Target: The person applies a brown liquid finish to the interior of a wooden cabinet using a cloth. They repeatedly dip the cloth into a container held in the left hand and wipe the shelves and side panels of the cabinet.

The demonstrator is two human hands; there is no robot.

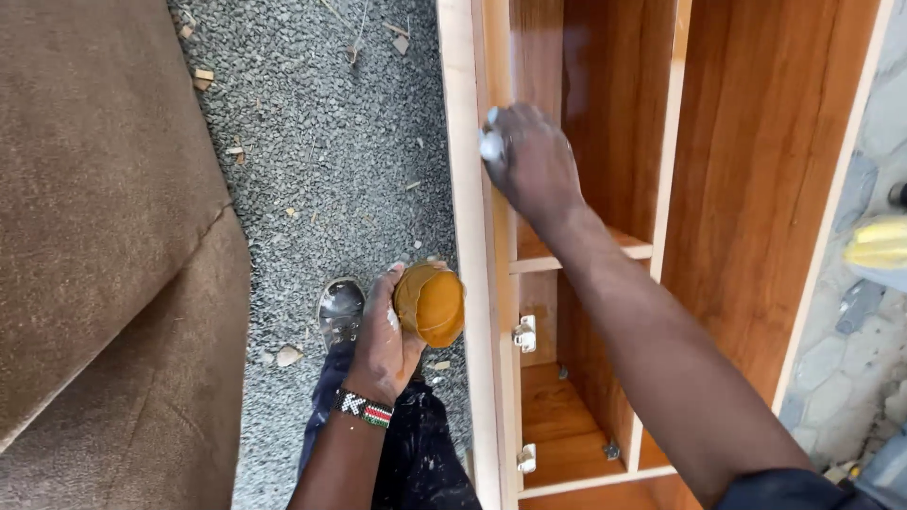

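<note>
The left hand [385,342] is curled round a small round tin [431,303] smeared with orange-brown paste, thumb and fingers wrapped about its near side so that the tin's open face is turned toward the cabinet. It holds the tin over the grey gravel ground [321,161], just left of the pale front edge [465,255] of a wooden cabinet [756,189] that lies on its back, close to that edge but not touching it. A beaded wristband [363,407] circles the left wrist, and below the hand a dusty shoe [339,308] and paint-flecked dark trousers [416,453] show. The right hand [531,161] reaches further up along the same front edge, well apart from the tin; its fingers are closed on a small whitish wad [491,144], pressed against the inner face of the edge strip. Whether the wad is cloth or filler cannot be told. Inside the cabinet a shelf board [567,257] crosses under the right forearm, and two white hinge plates [525,333] sit on the side panel lower down. A brown upholstered cushion [104,236] fills the left side of the view, and a yellow object [879,242] lies past the cabinet's right side on stone paving.
</note>
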